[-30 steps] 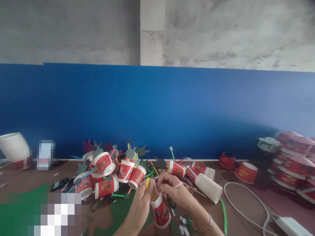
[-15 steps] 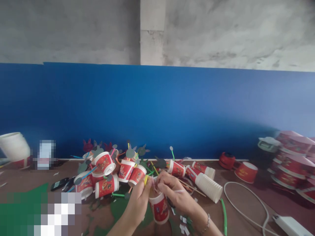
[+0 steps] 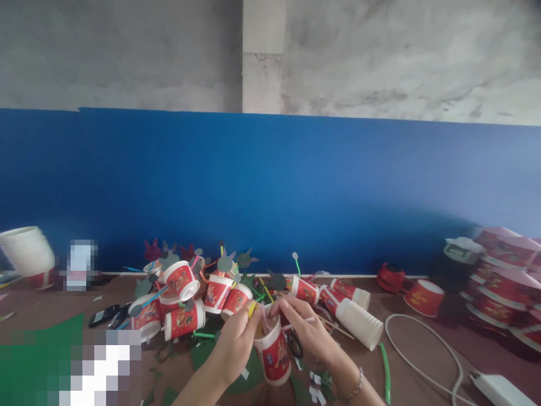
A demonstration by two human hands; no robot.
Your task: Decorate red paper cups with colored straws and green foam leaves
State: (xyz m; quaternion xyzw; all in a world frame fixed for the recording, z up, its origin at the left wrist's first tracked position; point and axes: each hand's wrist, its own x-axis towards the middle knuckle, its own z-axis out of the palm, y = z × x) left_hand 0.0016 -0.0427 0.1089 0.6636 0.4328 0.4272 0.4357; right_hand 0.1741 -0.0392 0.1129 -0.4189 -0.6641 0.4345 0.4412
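Brown table [image 3: 422, 349] under blue wall [image 3: 270, 186], littered cups [image 3: 186, 304]

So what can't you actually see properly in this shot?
- Head view: pixelated patches hide the table's near-left corner.
- Paper cup mouth: covered by left hand and right hand.
- White adapter: cut off by the bottom edge.
- Cup prints: too small to read.

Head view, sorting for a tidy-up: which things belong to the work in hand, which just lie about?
In hand:
left hand
right hand
red paper cup
yellow straw

Lying about:
white cup stack
white cable
finished cups pile
green sheet
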